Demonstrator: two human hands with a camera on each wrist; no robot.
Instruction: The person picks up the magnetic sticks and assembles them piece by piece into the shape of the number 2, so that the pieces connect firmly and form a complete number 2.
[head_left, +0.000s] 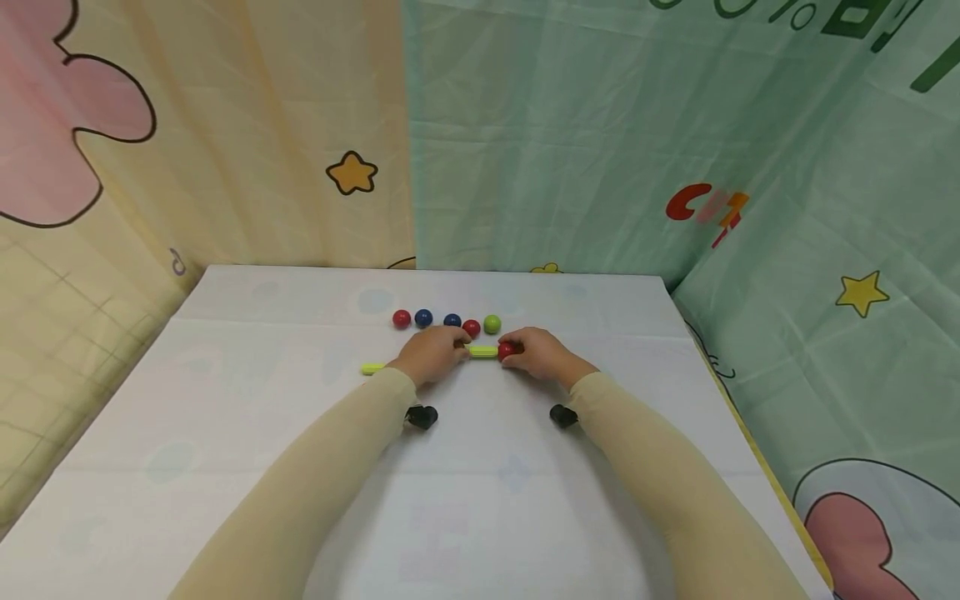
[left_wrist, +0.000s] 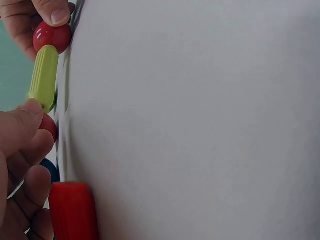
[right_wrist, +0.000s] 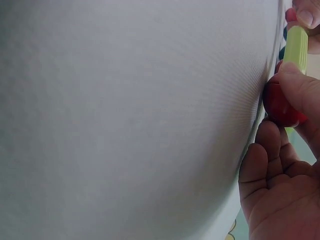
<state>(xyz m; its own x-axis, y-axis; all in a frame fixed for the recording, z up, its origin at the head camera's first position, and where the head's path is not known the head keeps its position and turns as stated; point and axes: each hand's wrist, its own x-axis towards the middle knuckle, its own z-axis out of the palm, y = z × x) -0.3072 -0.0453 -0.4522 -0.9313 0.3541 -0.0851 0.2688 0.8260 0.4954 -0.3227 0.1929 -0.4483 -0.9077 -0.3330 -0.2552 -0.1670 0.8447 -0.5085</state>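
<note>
My left hand (head_left: 431,357) pinches a short ribbed yellow-green rod (head_left: 482,352) near its left end. At the rod's other end is a red ball (head_left: 507,351), held between the thumb and fingers of my right hand (head_left: 546,357). In the left wrist view the rod (left_wrist: 45,77) touches the red ball (left_wrist: 52,37); whether it sits in a hole cannot be told. The right wrist view shows my thumb on the ball (right_wrist: 280,104). Another yellow-green rod (head_left: 372,368) lies partly hidden behind my left wrist. A red rod (left_wrist: 75,212) is close to my left fingers.
Behind my hands lie a red ball (head_left: 401,319), a blue ball (head_left: 423,317), another blue ball (head_left: 452,320), a second red ball (head_left: 471,328) and a green ball (head_left: 492,324). A white cloth covers the table (head_left: 480,500). Printed curtains (head_left: 525,150) hang beyond it.
</note>
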